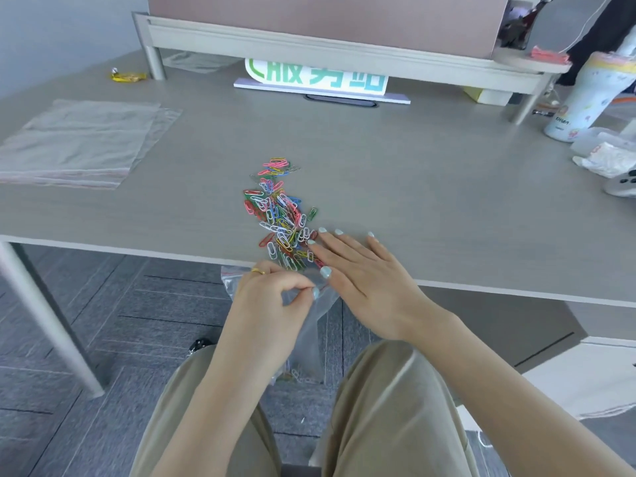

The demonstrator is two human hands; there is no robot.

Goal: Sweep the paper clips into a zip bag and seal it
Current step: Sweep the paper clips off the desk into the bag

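Observation:
A pile of coloured paper clips (279, 215) stretches from the middle of the grey table (430, 187) down to its front edge. My left hand (272, 301) pinches the mouth of a clear zip bag (309, 335) just below that edge. The bag hangs between my knees, and a few clips (303, 376) lie at its bottom. My right hand (358, 270) lies flat on the table with its fingers spread. Its fingertips touch the right side of the pile near the edge.
Spare clear bags (79, 142) lie flat at the table's left. A white sign with green characters (316, 79) stands under a raised shelf (309, 43) at the back. A decorated tumbler (588, 98), crumpled wrappers (609, 158) and a white controller (623, 187) crowd the right side.

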